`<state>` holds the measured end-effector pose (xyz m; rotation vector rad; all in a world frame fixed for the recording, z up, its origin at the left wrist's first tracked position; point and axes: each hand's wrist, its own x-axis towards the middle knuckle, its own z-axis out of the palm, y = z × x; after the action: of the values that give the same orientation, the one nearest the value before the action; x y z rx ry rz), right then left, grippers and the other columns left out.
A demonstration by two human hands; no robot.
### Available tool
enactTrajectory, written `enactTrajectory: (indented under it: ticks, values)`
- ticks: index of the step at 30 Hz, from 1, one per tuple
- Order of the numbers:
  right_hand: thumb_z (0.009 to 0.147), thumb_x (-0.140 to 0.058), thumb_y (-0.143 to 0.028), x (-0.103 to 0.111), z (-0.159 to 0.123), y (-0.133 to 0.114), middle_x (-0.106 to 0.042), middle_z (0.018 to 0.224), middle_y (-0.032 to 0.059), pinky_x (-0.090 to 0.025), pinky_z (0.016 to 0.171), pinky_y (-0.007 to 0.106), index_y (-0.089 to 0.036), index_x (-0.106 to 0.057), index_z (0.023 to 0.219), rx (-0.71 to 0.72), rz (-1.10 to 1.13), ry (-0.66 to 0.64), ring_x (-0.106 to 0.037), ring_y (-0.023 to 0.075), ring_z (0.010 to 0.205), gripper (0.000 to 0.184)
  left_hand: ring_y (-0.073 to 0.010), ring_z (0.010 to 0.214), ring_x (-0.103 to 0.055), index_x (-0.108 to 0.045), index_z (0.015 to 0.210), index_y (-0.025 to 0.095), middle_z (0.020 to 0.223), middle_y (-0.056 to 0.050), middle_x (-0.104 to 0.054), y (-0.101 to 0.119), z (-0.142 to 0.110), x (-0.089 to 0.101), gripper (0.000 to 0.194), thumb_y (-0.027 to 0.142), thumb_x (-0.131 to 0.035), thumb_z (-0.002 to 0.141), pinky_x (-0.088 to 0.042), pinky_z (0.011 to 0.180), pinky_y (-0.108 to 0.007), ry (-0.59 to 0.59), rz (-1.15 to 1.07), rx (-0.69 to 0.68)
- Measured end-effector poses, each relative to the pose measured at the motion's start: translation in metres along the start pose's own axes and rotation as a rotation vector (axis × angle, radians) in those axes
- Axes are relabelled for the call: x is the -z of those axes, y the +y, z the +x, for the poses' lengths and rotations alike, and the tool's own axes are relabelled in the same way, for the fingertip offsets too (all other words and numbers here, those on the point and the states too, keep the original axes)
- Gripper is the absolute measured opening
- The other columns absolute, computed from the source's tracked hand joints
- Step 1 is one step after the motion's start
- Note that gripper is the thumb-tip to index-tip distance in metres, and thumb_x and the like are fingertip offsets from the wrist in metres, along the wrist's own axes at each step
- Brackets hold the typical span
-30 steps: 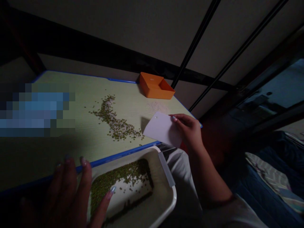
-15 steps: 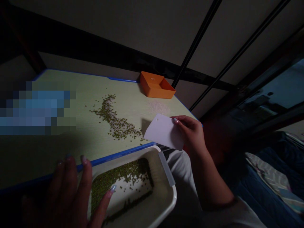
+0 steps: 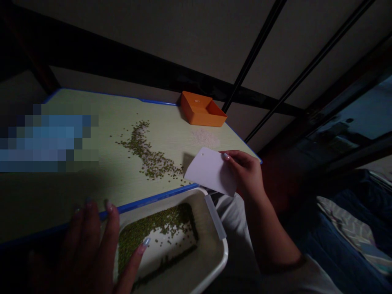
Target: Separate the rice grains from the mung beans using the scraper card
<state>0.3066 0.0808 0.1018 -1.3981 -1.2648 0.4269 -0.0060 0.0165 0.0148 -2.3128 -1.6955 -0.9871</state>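
Observation:
My right hand (image 3: 246, 171) is closed on a white flat scraper card (image 3: 208, 169), held upright over the table's near right edge beside a trail of green beans (image 3: 150, 157) mixed with some white grains. My left hand (image 3: 94, 245) grips the left rim of a white tray (image 3: 214, 261), fingers over the table's blue edge and thumb inside the tray. The tray sits below the table edge and holds many green beans (image 3: 150, 232). The table top (image 3: 107, 179) is pale with a blue border.
An orange open box (image 3: 202, 109) sits at the table's far right corner. A small patch of white grains (image 3: 204, 138) lies in front of it. A blurred blue area covers the table's left side. Dark frame bars cross above; bedding lies at lower right.
The right hand and card have shifted very slightly toward the bean trail. The left hand and tray stay where they were.

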Motion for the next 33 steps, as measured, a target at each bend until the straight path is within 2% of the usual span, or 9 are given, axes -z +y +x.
enactTrajectory:
  ticks: [3,7,11,17,20,22,26,30,33]
  values:
    - [0.078,-0.074,-0.039,-0.0004,0.0003,0.0011,-0.080,0.088,0.0060,-0.054,0.066,0.033,-0.022,-0.078,0.083,-0.003,-0.010,0.011,-0.072,0.0217,0.078,0.019,-0.0348,0.153,-0.018,-0.012,0.150,0.029,0.168,-0.003,-0.008,0.0029,0.0004,0.0006,0.074,0.041,-0.045,0.085,-0.034,0.117,-0.070,0.000,-0.011,0.026]
    - [0.077,-0.075,-0.038,0.0007,0.0000,0.0005,-0.080,0.086,0.0057,-0.055,0.067,0.033,-0.022,-0.078,0.082,-0.018,0.013,0.024,-0.072,0.0214,0.077,0.017,-0.0366,0.153,-0.018,-0.012,0.150,0.027,0.168,-0.004,-0.007,0.0033,-0.0001,0.0005,0.075,0.041,-0.045,0.085,-0.035,0.116,-0.071,0.016,0.009,-0.011]
    - [0.075,-0.076,-0.037,0.0023,-0.0016,-0.0009,-0.080,0.086,0.0059,-0.055,0.067,0.033,-0.021,-0.078,0.081,-0.033,0.022,0.034,-0.071,0.0210,0.076,0.017,-0.0362,0.153,-0.017,-0.010,0.150,0.029,0.169,-0.001,-0.004,0.0023,-0.0015,0.0017,0.075,0.041,-0.044,0.085,-0.032,0.119,-0.069,0.005,-0.003,0.015]
    - [0.075,-0.076,-0.037,0.0005,-0.0045,-0.0004,-0.080,0.087,0.0060,-0.055,0.067,0.032,-0.022,-0.079,0.082,-0.050,0.041,0.017,-0.072,0.0213,0.076,0.017,-0.0371,0.154,-0.015,-0.010,0.150,0.030,0.169,0.002,0.001,-0.0044,-0.0019,-0.0034,0.077,0.046,-0.044,0.083,-0.031,0.120,-0.069,0.002,0.006,-0.031]
    - [0.076,-0.076,-0.037,-0.0014,-0.0049,0.0004,-0.080,0.088,0.0057,-0.055,0.068,0.033,-0.023,-0.079,0.083,-0.031,0.048,0.003,-0.072,0.0218,0.078,0.016,-0.0367,0.153,-0.019,-0.012,0.150,0.027,0.168,0.000,-0.003,-0.0042,-0.0016,-0.0039,0.077,0.044,-0.046,0.083,-0.034,0.119,-0.068,0.021,0.019,-0.045]
    - [0.077,-0.076,-0.036,-0.0021,-0.0050,-0.0001,-0.080,0.088,0.0051,-0.054,0.069,0.033,-0.023,-0.079,0.083,-0.030,0.046,-0.011,-0.072,0.0218,0.079,0.015,-0.0379,0.153,-0.016,-0.010,0.150,0.026,0.168,0.000,0.000,-0.0029,-0.0016,-0.0026,0.080,0.044,-0.048,0.083,-0.034,0.118,-0.070,0.029,0.032,-0.057]
    - [0.078,-0.076,-0.033,-0.0024,-0.0056,-0.0024,-0.080,0.088,0.0025,-0.053,0.072,0.031,-0.025,-0.080,0.083,-0.029,0.064,-0.045,-0.072,0.0194,0.079,0.010,-0.0376,0.152,-0.019,-0.012,0.150,0.027,0.168,0.000,-0.002,-0.0029,-0.0015,-0.0009,0.076,0.038,-0.047,0.084,-0.036,0.116,-0.072,0.031,0.028,-0.016]
    - [0.079,-0.076,-0.031,-0.0027,-0.0073,-0.0051,-0.080,0.089,0.0007,-0.052,0.073,0.029,-0.028,-0.080,0.084,-0.022,0.087,-0.072,-0.072,0.0177,0.081,0.007,-0.0373,0.153,-0.018,-0.014,0.150,0.026,0.167,0.001,-0.003,-0.0029,-0.0006,-0.0011,0.074,0.033,-0.047,0.084,-0.036,0.116,-0.072,0.051,0.023,-0.069]
    - [0.079,-0.075,-0.030,-0.0027,-0.0097,-0.0088,-0.081,0.090,0.0009,-0.053,0.074,0.030,-0.029,-0.080,0.083,-0.020,0.090,-0.088,-0.072,0.0180,0.082,0.006,-0.0349,0.153,-0.019,-0.015,0.150,0.029,0.167,0.003,-0.006,-0.0003,0.0000,-0.0007,0.072,0.032,-0.045,0.084,-0.032,0.119,-0.069,0.062,-0.029,-0.015]
